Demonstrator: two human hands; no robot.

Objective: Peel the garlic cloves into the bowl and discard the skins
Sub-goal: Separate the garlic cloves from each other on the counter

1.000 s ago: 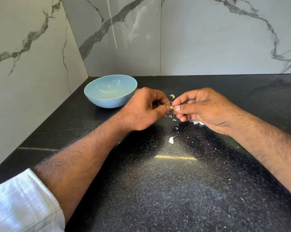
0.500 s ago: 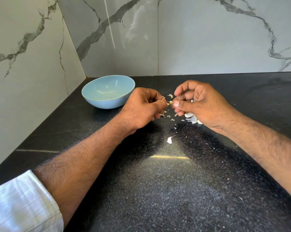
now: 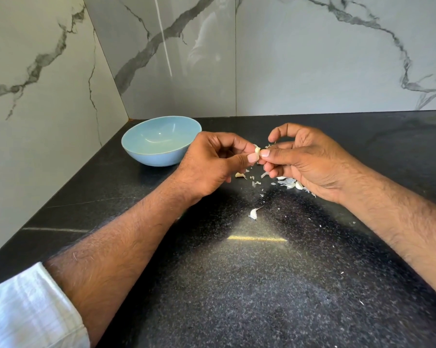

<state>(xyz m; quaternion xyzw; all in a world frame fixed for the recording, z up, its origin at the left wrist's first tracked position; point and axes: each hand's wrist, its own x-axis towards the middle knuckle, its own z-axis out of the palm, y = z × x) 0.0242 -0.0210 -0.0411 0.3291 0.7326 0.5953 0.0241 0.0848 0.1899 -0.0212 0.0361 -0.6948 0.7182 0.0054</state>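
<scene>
Both hands have risen slightly off the tabletop (image 3: pixel 237 285) since the earlier frame. Left hand (image 3: pixel 211 163) and right hand (image 3: pixel 303 159) pinch one clove (image 3: pixel 257 150) between them, right of the bowl (image 3: pixel 159 154). Skins (image 3: pixel 286 182) lie beneath the right hand

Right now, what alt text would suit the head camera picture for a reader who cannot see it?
Two hands, left hand and right hand, pinch one garlic clove between them above a black countertop. An empty blue bowl sits to the left, and garlic skins lie scattered under the right hand.
</scene>
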